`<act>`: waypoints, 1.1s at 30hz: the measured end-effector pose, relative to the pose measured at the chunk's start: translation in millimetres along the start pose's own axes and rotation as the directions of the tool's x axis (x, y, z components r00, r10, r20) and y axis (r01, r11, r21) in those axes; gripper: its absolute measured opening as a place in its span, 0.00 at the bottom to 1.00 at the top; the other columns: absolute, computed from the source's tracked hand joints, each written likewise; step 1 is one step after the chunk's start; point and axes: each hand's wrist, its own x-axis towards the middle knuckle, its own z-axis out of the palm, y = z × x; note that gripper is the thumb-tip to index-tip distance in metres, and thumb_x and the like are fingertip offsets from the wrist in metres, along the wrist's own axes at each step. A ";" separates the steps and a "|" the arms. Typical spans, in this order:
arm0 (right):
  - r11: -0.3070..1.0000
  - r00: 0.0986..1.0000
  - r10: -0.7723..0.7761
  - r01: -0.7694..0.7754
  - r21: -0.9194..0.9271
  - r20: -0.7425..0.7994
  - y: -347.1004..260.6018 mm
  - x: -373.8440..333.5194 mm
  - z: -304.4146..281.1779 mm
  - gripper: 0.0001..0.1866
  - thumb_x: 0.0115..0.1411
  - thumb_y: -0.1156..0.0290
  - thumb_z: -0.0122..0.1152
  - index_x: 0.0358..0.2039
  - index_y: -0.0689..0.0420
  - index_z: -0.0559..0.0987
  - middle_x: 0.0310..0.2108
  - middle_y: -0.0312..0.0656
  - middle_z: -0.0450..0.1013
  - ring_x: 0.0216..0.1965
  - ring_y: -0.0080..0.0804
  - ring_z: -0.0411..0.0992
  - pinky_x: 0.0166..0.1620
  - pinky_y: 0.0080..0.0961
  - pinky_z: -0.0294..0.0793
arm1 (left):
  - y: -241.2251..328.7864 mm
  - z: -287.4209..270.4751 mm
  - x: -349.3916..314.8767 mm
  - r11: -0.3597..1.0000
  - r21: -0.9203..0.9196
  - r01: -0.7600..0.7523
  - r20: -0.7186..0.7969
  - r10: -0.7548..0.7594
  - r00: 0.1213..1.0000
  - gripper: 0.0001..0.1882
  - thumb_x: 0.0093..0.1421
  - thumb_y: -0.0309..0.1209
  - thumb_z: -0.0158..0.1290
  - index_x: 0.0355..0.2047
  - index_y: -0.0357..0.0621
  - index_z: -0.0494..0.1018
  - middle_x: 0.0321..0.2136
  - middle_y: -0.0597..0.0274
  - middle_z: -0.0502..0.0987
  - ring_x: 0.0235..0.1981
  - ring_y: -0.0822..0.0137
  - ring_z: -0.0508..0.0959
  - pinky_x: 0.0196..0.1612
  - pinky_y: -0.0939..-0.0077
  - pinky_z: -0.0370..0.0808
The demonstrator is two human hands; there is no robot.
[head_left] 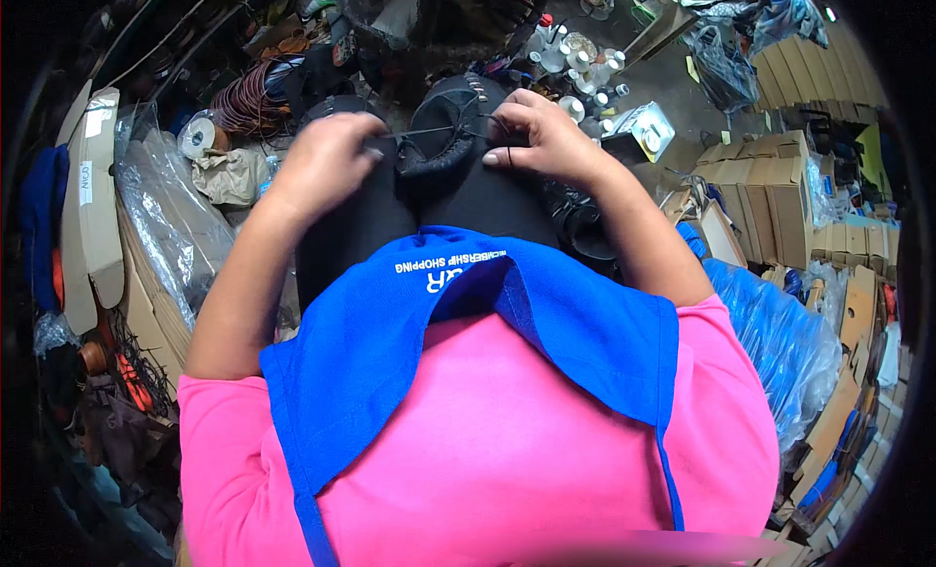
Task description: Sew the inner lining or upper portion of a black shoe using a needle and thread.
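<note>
A black shoe-like piece (437,157) with an oval opening and a thick, ridged rim rests on my dark-clothed lap. Pale stitches show at its far end. A dark thread (419,133) is stretched across the opening. On its left side, my left hand (330,157) is closed in a pinch, with the thread running from its fingertips. My right hand (542,138) is on the right of the piece, fingers curled and thumb toward it, and a dark thread runs into its grip. The fingertips of the left hand are slightly blurred.
White plastic bottles (583,70) stand beyond my right hand. Cardboard boxes (756,192) and a blue plastic-wrapped bundle (765,323) lie to the right. On the left are clear plastic sheeting (174,216), a spool (198,135) and cardboard pieces (93,206). A blue apron (361,372) covers my front.
</note>
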 end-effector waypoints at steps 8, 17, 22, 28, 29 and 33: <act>-0.168 0.703 0.708 0.257 0.952 -0.065 -0.9 40.4 9.6 0.18 0.64 0.57 0.47 0.29 0.57 0.76 0.24 0.39 0.73 0.31 0.33 0.72 0.39 0.27 0.68 | 35.4 -17.1 41.2 -0.059 -0.997 -0.052 -0.014 -0.518 0.855 0.21 0.67 0.42 0.37 0.31 0.41 0.74 0.29 0.62 0.76 0.32 0.69 0.75 0.41 0.76 0.68; -0.271 0.939 0.329 -0.008 0.963 0.100 11.3 -21.6 6.0 0.24 0.66 0.54 0.40 0.14 0.50 0.61 0.10 0.31 0.50 0.14 0.26 0.50 0.32 0.28 0.62 | -21.1 -4.9 31.4 -0.382 -0.914 0.138 0.291 -0.377 0.879 0.24 0.68 0.43 0.35 0.14 0.51 0.53 0.12 0.70 0.50 0.14 0.72 0.54 0.29 0.75 0.61; 0.001 0.885 0.402 -0.256 0.967 0.234 44.9 -55.4 -9.3 0.16 0.62 0.61 0.52 0.41 0.62 0.74 0.41 0.46 0.73 0.41 0.36 0.72 0.49 0.36 0.69 | -59.7 -40.7 17.9 0.600 -0.664 0.447 0.080 -0.537 0.840 0.16 0.63 0.42 0.46 0.37 0.40 0.72 0.30 0.56 0.76 0.36 0.60 0.78 0.43 0.65 0.73; 0.686 0.772 0.636 -0.570 0.453 0.008 38.6 -52.5 -58.9 0.30 0.52 0.68 0.64 0.56 0.54 0.68 0.40 0.39 0.73 0.37 0.25 0.70 0.41 0.22 0.70 | -59.0 -67.2 -37.3 0.941 0.021 0.338 -0.314 -0.315 0.896 0.21 0.48 0.31 0.57 0.45 0.41 0.73 0.37 0.57 0.74 0.42 0.61 0.74 0.48 0.69 0.69; 0.792 0.871 0.485 -0.401 0.459 -0.076 31.8 -34.4 -57.9 0.30 0.53 0.64 0.64 0.56 0.55 0.68 0.38 0.37 0.72 0.37 0.22 0.70 0.39 0.21 0.70 | -49.3 -55.0 -34.1 0.967 0.016 0.253 -0.343 -0.233 0.910 0.21 0.46 0.30 0.58 0.43 0.41 0.73 0.39 0.57 0.73 0.43 0.60 0.73 0.49 0.69 0.68; 0.901 0.975 0.131 -0.192 0.389 0.178 -9.4 39.8 -45.0 0.31 0.53 0.61 0.64 0.56 0.52 0.68 0.32 0.36 0.70 0.35 0.22 0.69 0.39 0.21 0.70 | 16.7 -0.4 -7.0 0.997 -0.079 0.023 -0.068 -0.029 0.997 0.20 0.46 0.33 0.61 0.40 0.41 0.73 0.38 0.54 0.71 0.42 0.55 0.73 0.46 0.67 0.70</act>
